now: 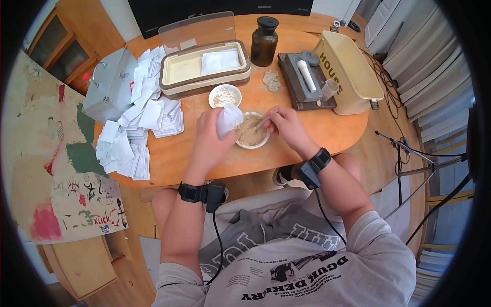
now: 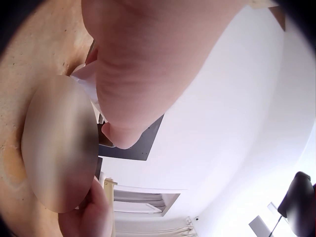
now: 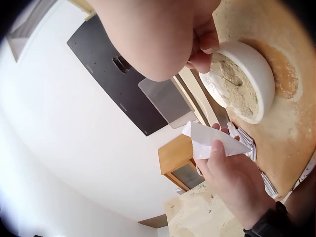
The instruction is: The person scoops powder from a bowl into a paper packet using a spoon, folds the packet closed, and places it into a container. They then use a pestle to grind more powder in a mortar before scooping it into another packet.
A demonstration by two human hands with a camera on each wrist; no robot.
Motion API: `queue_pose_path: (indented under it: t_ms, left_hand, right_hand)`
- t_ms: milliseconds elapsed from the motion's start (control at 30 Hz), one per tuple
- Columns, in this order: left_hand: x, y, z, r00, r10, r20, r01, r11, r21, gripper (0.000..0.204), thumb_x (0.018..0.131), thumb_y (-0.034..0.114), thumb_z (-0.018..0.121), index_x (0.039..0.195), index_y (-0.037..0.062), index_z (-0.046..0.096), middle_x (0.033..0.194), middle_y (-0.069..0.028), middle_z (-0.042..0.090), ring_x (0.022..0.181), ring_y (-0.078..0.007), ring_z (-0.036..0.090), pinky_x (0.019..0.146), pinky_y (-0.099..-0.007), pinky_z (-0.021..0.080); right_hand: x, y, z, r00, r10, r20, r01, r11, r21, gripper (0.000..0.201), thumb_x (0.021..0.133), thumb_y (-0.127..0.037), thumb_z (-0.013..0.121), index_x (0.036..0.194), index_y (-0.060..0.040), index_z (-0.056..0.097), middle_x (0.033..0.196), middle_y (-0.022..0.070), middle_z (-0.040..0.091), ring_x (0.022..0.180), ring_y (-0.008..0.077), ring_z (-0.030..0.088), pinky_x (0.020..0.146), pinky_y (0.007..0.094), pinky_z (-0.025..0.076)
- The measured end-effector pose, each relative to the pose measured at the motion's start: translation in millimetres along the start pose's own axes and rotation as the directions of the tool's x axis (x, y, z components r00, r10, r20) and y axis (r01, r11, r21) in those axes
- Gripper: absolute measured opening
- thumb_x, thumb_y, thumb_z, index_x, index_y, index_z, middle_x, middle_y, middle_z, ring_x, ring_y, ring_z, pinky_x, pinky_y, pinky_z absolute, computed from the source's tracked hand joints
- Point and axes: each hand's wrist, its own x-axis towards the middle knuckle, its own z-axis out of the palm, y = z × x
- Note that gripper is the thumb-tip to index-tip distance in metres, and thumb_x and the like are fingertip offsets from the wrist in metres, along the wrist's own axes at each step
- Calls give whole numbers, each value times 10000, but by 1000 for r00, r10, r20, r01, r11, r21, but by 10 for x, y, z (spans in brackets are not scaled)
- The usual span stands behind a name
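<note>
My left hand [image 1: 208,143] holds a white paper packet [image 1: 228,121] beside a white bowl [image 1: 250,147]. In the right wrist view the packet [image 3: 212,140] looks folded, its mouth open, between thumb and fingers. Tan powder [image 1: 248,134] fills much of the bowl. Over the bowl's right side, my right hand [image 1: 287,132] pinches a thin spoon-like utensil [image 1: 262,123] whose lower end is in the powder. Just behind stands a second white bowl [image 1: 225,88] with pale, flaky powder in it.
Stacks of white paper packets [image 1: 166,120] lie at the left by a grey metal case [image 1: 108,84]. Behind are a lidded box [image 1: 169,84] and a brown jar [image 1: 264,43]. To the right are a white pestle [image 1: 307,77], a clear cup [image 1: 330,88] and a cream bin [image 1: 353,77].
</note>
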Motion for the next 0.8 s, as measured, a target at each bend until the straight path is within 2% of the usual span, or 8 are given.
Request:
queue_pose_path:
  t_ms: [67,433,533,600,633,667,733,800]
  left_hand:
    - [-10,26,11,1000,0,6,0,1000,0,575,808,136,713,1317,17,474,1236,-207,527,1186,-397,511,1042,-438,408]
    - [-22,-11,75,997,21,75,-28,995,99,576,796,133,724,1306,9,487,1230,-207,531,1188,-393,494,1041,-447,410]
    - [-22,34,124,996,39,85,-46,995,84,573,796,131,725,1302,3,489,1225,-208,534,1181,-394,501,1035,-444,416]
    - [-15,68,142,995,26,98,-31,998,53,570,797,131,724,1300,0,489,1225,-207,535,1174,-395,508,1031,-442,420]
    - [-12,71,134,995,8,100,-9,1000,11,573,797,130,727,1299,-3,484,1228,-212,533,1170,-399,513,1028,-439,422]
    - [-25,61,116,995,-15,99,18,999,-29,576,796,129,729,1297,-5,479,1230,-218,530,1166,-402,519,1025,-436,425]
    - [-38,27,89,996,-56,73,57,998,-21,573,809,112,724,1306,-3,463,1235,-206,535,1170,-371,535,1025,-422,430]
    - [0,-55,86,995,-83,51,84,996,-17,571,822,96,718,1316,-1,447,1239,-195,540,1174,-339,552,1025,-407,436]
  right_hand:
    - [-10,-35,-31,1000,9,-27,-8,999,35,195,1008,-141,514,950,-19,656,771,25,657,612,79,556,565,223,444]
    - [38,-362,-171,984,-128,-122,143,981,128,198,1008,-129,508,958,13,637,785,48,662,620,93,571,551,232,463]
    - [-59,-416,49,965,-207,-163,219,974,58,192,1006,-121,530,962,24,648,783,65,674,621,111,598,569,252,487]
    - [-212,-443,214,908,-418,7,405,874,-268,174,995,-107,562,973,32,665,780,87,686,630,136,635,597,277,514]
    - [-284,-474,230,870,-492,-14,465,830,-308,160,987,-91,574,976,35,673,781,111,691,644,164,668,618,296,529]
    - [-317,-520,214,872,-490,-7,465,831,-305,160,987,-91,574,976,35,673,781,111,691,644,164,668,618,296,529]
    - [-392,-565,107,801,-590,-100,500,752,-430,152,987,-74,563,983,35,668,786,123,695,648,181,677,612,297,526]
    - [-355,-547,14,803,-588,-94,489,742,-459,149,987,-70,556,987,33,663,789,130,692,666,190,686,626,300,528]
